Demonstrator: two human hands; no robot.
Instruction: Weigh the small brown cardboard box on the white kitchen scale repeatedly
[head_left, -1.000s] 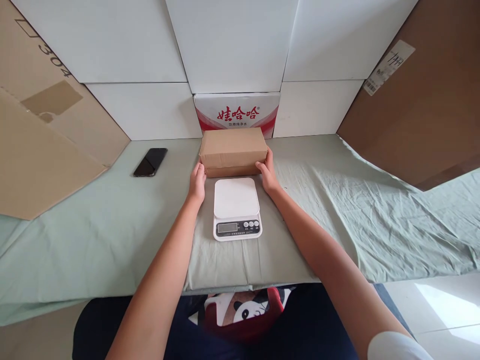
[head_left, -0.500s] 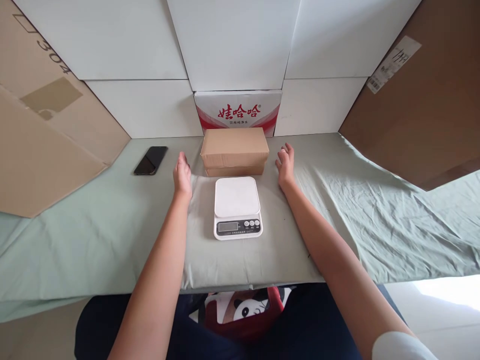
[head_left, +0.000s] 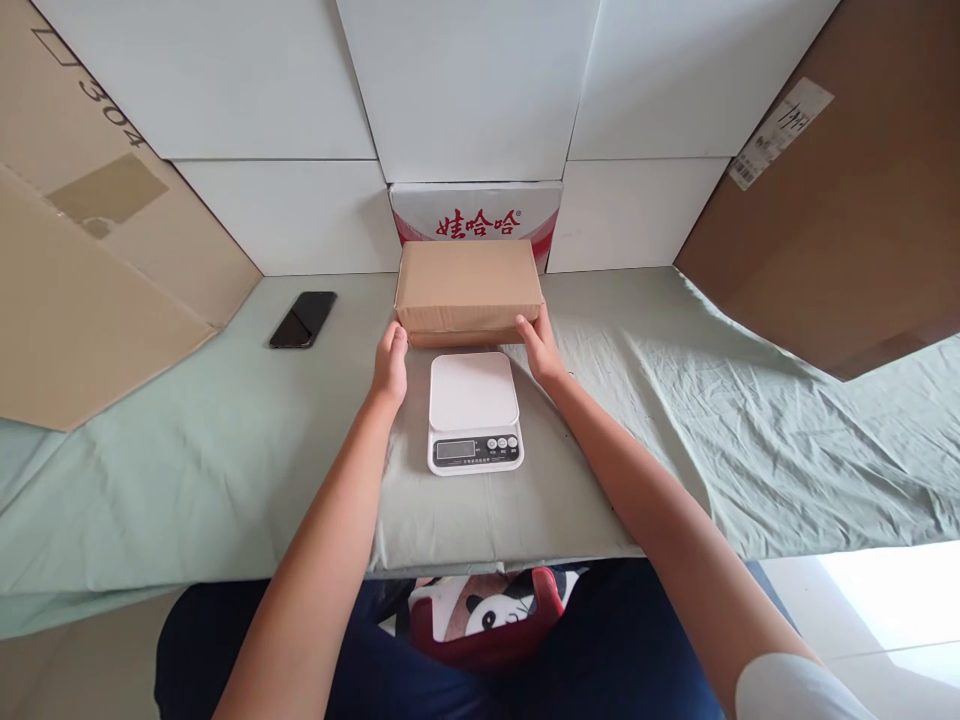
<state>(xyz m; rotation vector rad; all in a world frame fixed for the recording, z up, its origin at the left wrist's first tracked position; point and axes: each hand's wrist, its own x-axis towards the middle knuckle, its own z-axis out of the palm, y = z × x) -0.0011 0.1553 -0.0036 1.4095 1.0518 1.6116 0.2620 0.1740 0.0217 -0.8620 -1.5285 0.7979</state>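
A brown cardboard box (head_left: 469,280) with a closed lid is gripped at its two ends, just behind the scale. My left hand (head_left: 391,362) presses against its left end, the thumb near the front corner. On the other side, my right hand (head_left: 541,345) holds the right end with the thumb on the front face. Most fingers of both hands are hidden behind the box. In front of it a white kitchen scale (head_left: 474,395) lies on the green cloth, its platform bare and its display showing no digits that I can make out.
A black phone (head_left: 302,320) lies to the left on the cloth (head_left: 225,450). Large cardboard panels stand at the left (head_left: 112,260) and right (head_left: 832,220). A white and red printed carton (head_left: 476,208) is at the back, among white panels (head_left: 469,90).
Both hands have moved inward from beside the cardboard box and taken hold of its ends. The box appears slightly raised and a little larger in view. The scale and phone stay put.
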